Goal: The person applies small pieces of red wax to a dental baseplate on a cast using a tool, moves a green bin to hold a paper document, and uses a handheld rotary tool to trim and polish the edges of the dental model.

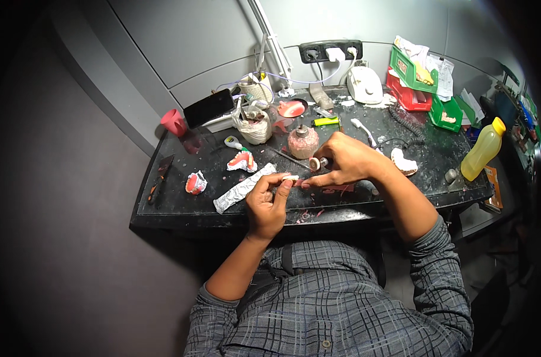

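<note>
My left hand point(267, 203) pinches a small white and pink piece point(291, 177), which looks like part of a denture, between thumb and fingers above the desk's front edge. Closed round a dark rotary handpiece point(325, 162), my right hand point(355, 157) comes in from the right. A beige round wheel point(314, 164) sits at the handpiece's tip, just above the piece and seemingly apart from it. One right finger reaches down beside the piece. Behind the wheel stands a pinkish glass burner jar point(303, 143). A thin metal tool point(289, 157) lies near it.
Pink denture models point(242, 161) and a foil strip point(244, 188) lie left of my hands. A plaster model point(403, 162), a toothbrush point(364, 132) and a yellow bottle point(483, 150) are at the right. A bag-lined cup point(253, 128) and a phone point(209, 108) stand behind, left.
</note>
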The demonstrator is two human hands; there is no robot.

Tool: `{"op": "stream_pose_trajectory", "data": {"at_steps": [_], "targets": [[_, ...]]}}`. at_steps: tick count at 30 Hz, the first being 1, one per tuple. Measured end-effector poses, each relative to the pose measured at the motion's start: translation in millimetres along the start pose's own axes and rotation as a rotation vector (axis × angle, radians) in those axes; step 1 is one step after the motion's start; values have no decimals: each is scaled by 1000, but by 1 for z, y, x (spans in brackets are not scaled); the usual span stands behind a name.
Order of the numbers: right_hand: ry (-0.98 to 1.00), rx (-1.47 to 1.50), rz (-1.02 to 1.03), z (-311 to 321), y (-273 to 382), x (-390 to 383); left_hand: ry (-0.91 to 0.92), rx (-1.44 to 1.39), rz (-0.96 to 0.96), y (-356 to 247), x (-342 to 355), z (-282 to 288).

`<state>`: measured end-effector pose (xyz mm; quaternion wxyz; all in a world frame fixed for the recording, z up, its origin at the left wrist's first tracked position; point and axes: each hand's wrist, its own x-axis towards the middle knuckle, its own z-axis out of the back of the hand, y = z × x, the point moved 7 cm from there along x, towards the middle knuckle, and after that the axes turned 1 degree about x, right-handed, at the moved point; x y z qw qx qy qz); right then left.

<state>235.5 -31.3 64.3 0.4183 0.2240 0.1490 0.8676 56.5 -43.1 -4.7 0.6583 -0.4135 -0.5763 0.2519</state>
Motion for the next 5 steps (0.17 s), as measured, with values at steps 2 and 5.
{"op": "stream_pose_trajectory", "data": {"at_steps": [2,5], "targets": [[-3,-12,3,-3,-2,1,10,6,2,3,0,1],[-14,-6,9,-3,-2,1,-4,32,-16,5,0,3]]}}
